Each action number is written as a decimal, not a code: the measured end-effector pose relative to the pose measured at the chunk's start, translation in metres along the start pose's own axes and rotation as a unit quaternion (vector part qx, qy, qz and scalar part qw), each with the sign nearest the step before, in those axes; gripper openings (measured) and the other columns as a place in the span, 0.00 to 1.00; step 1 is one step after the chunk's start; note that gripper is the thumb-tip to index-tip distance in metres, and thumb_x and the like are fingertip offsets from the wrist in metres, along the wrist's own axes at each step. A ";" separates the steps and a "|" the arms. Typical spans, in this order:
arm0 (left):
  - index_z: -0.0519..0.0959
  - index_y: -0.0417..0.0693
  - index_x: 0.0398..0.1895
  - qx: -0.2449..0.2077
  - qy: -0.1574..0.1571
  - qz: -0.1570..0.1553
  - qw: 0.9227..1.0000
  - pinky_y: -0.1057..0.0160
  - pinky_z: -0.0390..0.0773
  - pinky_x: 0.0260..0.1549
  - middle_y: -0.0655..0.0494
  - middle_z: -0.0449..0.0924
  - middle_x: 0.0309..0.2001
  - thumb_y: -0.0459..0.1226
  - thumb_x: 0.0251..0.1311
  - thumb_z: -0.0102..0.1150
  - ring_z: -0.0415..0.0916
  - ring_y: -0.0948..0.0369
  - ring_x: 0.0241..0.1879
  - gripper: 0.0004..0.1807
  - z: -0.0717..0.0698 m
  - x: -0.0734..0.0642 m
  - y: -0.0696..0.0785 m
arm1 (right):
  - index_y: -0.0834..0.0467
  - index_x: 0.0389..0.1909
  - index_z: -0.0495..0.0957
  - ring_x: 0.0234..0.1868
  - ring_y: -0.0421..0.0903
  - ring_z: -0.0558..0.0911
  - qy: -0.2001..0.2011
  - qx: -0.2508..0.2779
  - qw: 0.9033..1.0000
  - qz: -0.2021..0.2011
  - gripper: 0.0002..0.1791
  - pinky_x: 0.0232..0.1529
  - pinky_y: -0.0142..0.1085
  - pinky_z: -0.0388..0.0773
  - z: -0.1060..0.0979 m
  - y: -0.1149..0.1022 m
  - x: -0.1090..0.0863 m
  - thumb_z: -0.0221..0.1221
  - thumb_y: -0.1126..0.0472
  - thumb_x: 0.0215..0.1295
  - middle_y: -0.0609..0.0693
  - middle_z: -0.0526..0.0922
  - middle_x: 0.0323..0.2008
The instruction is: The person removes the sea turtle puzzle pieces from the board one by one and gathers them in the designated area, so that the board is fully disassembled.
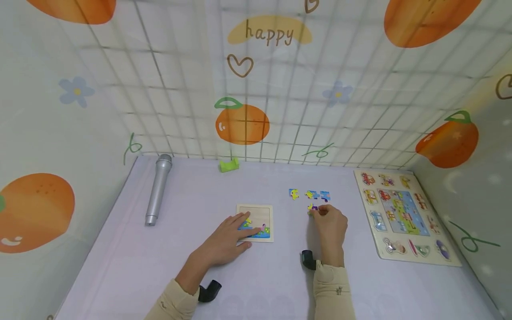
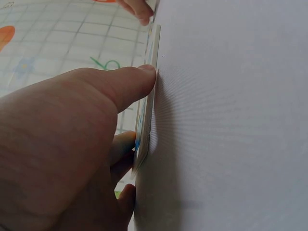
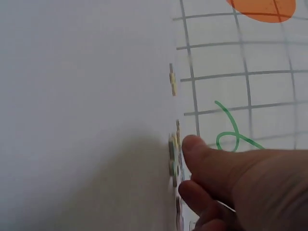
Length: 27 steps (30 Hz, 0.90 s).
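A small square wooden puzzle tray (image 1: 266, 213) lies on the table, its lower part filled with colourful picture pieces. My left hand (image 1: 226, 240) is spread over the tray's left side with straight fingers, and in the left wrist view its thumb (image 2: 137, 79) presses near the edge of the thin tray. To the right, my right hand (image 1: 330, 224) pinches a small yellow and purple puzzle piece (image 1: 310, 209) close to the tabletop. The right wrist view has the thumb and curled fingers (image 3: 192, 192) right at the edge-on pieces. Just beyond lie several loose pieces, among them a blue and yellow puzzle piece (image 1: 294, 194).
A silver microphone (image 1: 158, 191) lies at the left. A green block-like piece (image 1: 229, 165) is at the back edge. A large wooden picture board (image 1: 374, 218) lies at the right. Beyond the table hangs a printed cloth with a wire grid (image 1: 280, 111) behind it.
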<state>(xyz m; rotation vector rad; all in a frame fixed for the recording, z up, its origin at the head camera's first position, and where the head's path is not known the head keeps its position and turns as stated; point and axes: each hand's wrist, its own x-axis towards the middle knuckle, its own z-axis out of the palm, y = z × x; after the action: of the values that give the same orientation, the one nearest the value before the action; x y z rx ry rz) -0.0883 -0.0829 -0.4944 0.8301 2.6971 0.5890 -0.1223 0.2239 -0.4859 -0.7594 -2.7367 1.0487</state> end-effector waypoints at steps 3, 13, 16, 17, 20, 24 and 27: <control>0.70 0.73 0.73 0.001 0.000 -0.003 1.000 0.44 0.51 0.80 0.51 0.50 0.83 0.50 0.75 0.54 0.47 0.51 0.82 0.25 0.001 0.000 -0.001 | 0.65 0.52 0.84 0.50 0.59 0.79 -0.012 -0.001 1.000 0.012 0.19 0.54 0.52 0.77 -0.002 0.000 -0.003 0.66 0.55 0.67 0.62 0.87 0.45; 0.70 0.71 0.73 0.004 0.000 0.006 1.000 0.44 0.51 0.80 0.50 0.50 0.83 0.50 0.75 0.53 0.47 0.50 0.82 0.25 -0.001 0.000 0.000 | 0.67 0.53 0.83 0.47 0.57 0.79 -0.029 -0.015 0.999 -0.002 0.22 0.51 0.49 0.79 0.001 0.003 -0.004 0.69 0.56 0.64 0.62 0.87 0.44; 0.69 0.71 0.74 0.003 0.001 0.007 1.000 0.43 0.51 0.80 0.49 0.50 0.82 0.50 0.75 0.53 0.47 0.49 0.82 0.25 -0.002 0.000 0.000 | 0.67 0.53 0.83 0.46 0.57 0.79 -0.028 -0.011 1.000 -0.001 0.21 0.52 0.49 0.79 0.002 0.003 -0.003 0.69 0.57 0.64 0.62 0.86 0.44; 0.69 0.71 0.74 0.004 0.001 0.008 1.000 0.43 0.51 0.80 0.49 0.50 0.83 0.49 0.75 0.53 0.47 0.49 0.82 0.26 -0.002 0.000 0.000 | 0.67 0.53 0.83 0.46 0.56 0.79 -0.029 -0.010 1.000 -0.001 0.21 0.52 0.49 0.79 0.003 0.003 -0.003 0.69 0.57 0.65 0.62 0.86 0.44; 0.69 0.71 0.74 0.003 0.001 0.007 1.000 0.43 0.51 0.80 0.49 0.49 0.83 0.50 0.75 0.53 0.47 0.49 0.82 0.26 -0.002 0.000 0.000 | 0.67 0.53 0.83 0.46 0.56 0.78 -0.028 -0.010 1.000 -0.003 0.21 0.52 0.49 0.79 0.003 0.003 -0.003 0.69 0.57 0.65 0.62 0.86 0.44; 0.69 0.72 0.74 0.003 0.002 0.007 1.000 0.43 0.51 0.80 0.49 0.49 0.83 0.50 0.75 0.53 0.47 0.49 0.82 0.26 -0.001 -0.001 0.000 | 0.66 0.54 0.83 0.46 0.56 0.79 -0.022 -0.014 1.000 -0.012 0.21 0.51 0.49 0.79 0.001 0.001 -0.004 0.68 0.56 0.65 0.62 0.86 0.44; 0.69 0.71 0.74 0.000 0.002 0.007 1.000 0.43 0.51 0.80 0.49 0.49 0.83 0.50 0.75 0.53 0.47 0.49 0.82 0.25 -0.002 -0.001 0.001 | 0.65 0.53 0.84 0.46 0.56 0.80 -0.019 -0.010 1.000 -0.023 0.20 0.49 0.48 0.79 0.001 -0.004 -0.006 0.67 0.56 0.65 0.61 0.87 0.44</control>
<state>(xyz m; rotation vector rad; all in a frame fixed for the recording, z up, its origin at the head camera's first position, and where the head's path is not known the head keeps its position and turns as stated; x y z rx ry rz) -0.0877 -0.0830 -0.4921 0.8492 2.6959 0.5951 -0.1190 0.2182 -0.4836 -0.6836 -2.7867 1.0394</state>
